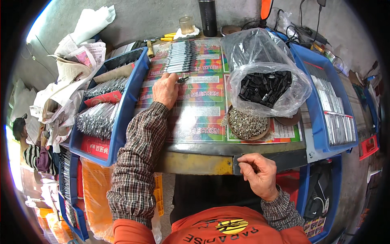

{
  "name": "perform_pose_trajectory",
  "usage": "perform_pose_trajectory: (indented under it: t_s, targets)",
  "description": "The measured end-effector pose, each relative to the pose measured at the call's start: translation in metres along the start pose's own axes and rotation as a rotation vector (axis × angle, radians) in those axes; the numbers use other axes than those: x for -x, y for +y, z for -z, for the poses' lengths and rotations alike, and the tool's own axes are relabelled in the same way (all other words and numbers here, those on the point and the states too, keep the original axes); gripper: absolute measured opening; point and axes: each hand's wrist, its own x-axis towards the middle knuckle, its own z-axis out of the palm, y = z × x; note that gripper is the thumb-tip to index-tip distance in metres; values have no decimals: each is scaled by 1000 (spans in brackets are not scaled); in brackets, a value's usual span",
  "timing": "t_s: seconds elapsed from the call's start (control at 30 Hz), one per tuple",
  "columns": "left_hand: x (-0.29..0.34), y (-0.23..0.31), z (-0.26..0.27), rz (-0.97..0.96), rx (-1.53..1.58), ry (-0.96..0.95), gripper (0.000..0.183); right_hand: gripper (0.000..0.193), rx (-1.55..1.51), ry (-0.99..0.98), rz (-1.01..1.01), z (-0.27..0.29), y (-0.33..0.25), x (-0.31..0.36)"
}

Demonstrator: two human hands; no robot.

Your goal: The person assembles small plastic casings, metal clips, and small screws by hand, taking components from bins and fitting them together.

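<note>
My left hand [165,90] reaches over the colourful printed sheet on the table, fingers curled and closed. A small black plastic piece [182,80] shows at its fingertips. Just beyond them lies a row of slim silver metal strips [180,57], set side by side. At the table's front edge my right hand [258,174] is closed in a pinch of thumb and forefinger; what it holds, if anything, is too small to make out. Black plastic pieces [266,87] fill a clear bag [256,49] at right. Before the bag, a round dish [254,138] holds many small metal parts [246,122].
Blue bins [122,142] [321,126] packed with silver strips flank the table. A black tumbler [208,18] and a glass [186,25] stand at the back. Crumpled paper [65,81] piles up at left, where another person [36,154] is visible. Cables [300,32] lie at back right.
</note>
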Motion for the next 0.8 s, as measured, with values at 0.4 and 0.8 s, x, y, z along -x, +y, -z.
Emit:
perform_pose_trajectory:
  t_s: [0.4, 0.8]
  targets:
    - [-30, -2, -22, -38, -74, -11, 18, 13, 77, -2, 78, 2, -1, -1]
    - [-34, -10, -35, -82, -127, 91, 12, 13, 53, 8, 53, 0, 2, 0]
